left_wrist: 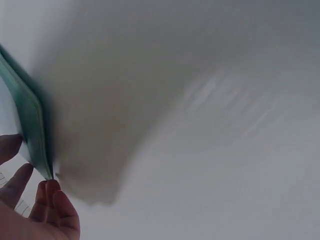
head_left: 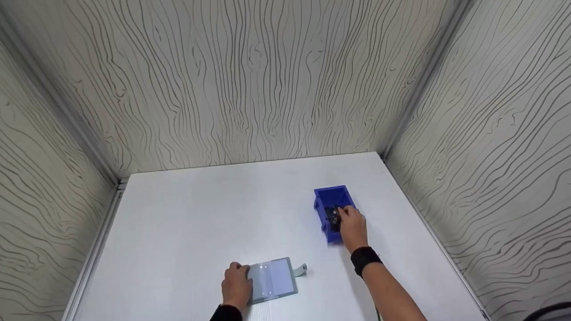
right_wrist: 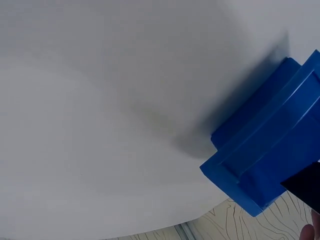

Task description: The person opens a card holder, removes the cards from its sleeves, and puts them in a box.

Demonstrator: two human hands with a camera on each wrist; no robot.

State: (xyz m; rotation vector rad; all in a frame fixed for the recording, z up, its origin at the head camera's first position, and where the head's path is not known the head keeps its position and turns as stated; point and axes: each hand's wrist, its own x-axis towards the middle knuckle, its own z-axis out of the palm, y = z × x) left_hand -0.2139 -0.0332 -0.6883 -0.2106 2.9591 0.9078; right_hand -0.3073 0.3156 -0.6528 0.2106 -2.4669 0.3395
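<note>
A pale green card holder [head_left: 281, 278] lies open on the white table, clear plastic sleeves facing up and its snap strap [head_left: 300, 269] sticking out to the right. My left hand [head_left: 236, 285] grips its left edge; the left wrist view shows thumb and fingers about the green cover [left_wrist: 34, 122]. Farther off to the right stands a blue plastic bin [head_left: 332, 195]. Inside its near half, my right hand [head_left: 353, 225] pinches a flat black card [head_left: 333, 218] with small light marks. A corner of this black card [right_wrist: 306, 185] shows over the bin in the right wrist view, where most of the hand is out of frame.
The white table [head_left: 200, 223] meets a wood-grain patterned wall [head_left: 267, 89] at the back, with similar panels on both sides. Metal rails [head_left: 96, 249] run along the side edges. A black cable [head_left: 548, 310] curves in at the lower right corner.
</note>
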